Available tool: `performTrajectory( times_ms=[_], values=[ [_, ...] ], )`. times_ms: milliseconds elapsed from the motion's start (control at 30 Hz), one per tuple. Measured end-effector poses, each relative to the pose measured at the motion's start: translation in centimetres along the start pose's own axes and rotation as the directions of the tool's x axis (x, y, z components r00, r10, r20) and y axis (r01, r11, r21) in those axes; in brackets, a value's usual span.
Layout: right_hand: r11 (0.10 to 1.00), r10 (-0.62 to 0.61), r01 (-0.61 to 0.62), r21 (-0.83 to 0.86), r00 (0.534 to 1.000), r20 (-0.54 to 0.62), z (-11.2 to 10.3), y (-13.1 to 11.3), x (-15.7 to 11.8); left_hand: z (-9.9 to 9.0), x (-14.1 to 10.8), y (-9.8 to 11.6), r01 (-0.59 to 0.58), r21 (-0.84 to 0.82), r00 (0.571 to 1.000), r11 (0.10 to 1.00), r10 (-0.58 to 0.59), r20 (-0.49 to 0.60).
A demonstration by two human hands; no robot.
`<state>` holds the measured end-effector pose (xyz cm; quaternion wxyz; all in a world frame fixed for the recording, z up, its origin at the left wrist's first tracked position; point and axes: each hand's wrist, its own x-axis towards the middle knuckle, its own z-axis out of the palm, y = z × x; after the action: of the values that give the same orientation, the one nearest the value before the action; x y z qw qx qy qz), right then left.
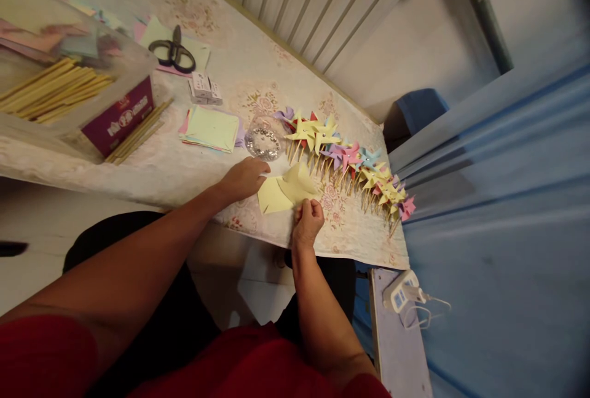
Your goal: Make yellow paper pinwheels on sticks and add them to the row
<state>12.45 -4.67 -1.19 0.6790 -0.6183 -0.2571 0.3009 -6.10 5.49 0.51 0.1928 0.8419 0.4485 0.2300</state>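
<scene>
Pale yellow paper [275,195] lies near the table's front edge, part flat and part curled up, with cut slits showing near its corners. My left hand [243,179] is closed at the paper's upper left edge, its fingertips partly hidden. On the lower right side, my right hand [308,221] pinches an edge of the same paper. A clear round dish [264,139] of small shiny metal pieces sits just beyond my left hand. Finished paper pinwheels [350,157] in several colours, on thin sticks, lie in a row to the right.
Left of the dish is a stack of coloured paper squares [212,129]. Behind it are small white boxes [204,88] and black scissors [174,54] on more paper. A clear plastic bin [78,124] holds wooden sticks [55,91]. A power strip [400,291] stands at right, beside a blue curtain [498,232].
</scene>
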Motion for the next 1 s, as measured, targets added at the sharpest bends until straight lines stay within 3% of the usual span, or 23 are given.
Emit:
performTrajectory(
  times_ms=[267, 533, 667, 833, 1000],
  values=[
    [1.0, -0.022, 0.022, 0.011, 1.0, 0.005, -0.9, -1.3, -0.5, 0.8, 1.1, 0.2, -0.006, 0.024, 0.997, 1.0, 0.004, 0.083],
    [0.988, -0.137, 0.141, -0.06, 0.989, 0.063, -1.7, -3.0, 1.0, 1.1, 1.5, 0.6, 0.007, -0.02, 0.996, 1.0, -0.005, 0.092],
    [0.982, -0.18, 0.184, -0.028, 0.978, 0.107, -1.0, -3.2, 2.2, 1.3, 1.5, 1.0, 0.031, -0.034, 0.994, 0.999, -0.027, 0.11],
    [0.989, -0.145, 0.139, 0.042, 0.973, 0.181, 0.4, -3.3, 3.8, 1.4, 1.7, 1.7, 0.049, -0.069, 0.989, 0.996, -0.039, 0.141],
    [0.994, -0.11, 0.107, 0.024, 0.969, 0.22, 1.4, -3.7, 5.6, 0.7, 2.1, 2.1, 0.095, -0.252, 0.992, 0.963, -0.07, 0.106]
  ],
)
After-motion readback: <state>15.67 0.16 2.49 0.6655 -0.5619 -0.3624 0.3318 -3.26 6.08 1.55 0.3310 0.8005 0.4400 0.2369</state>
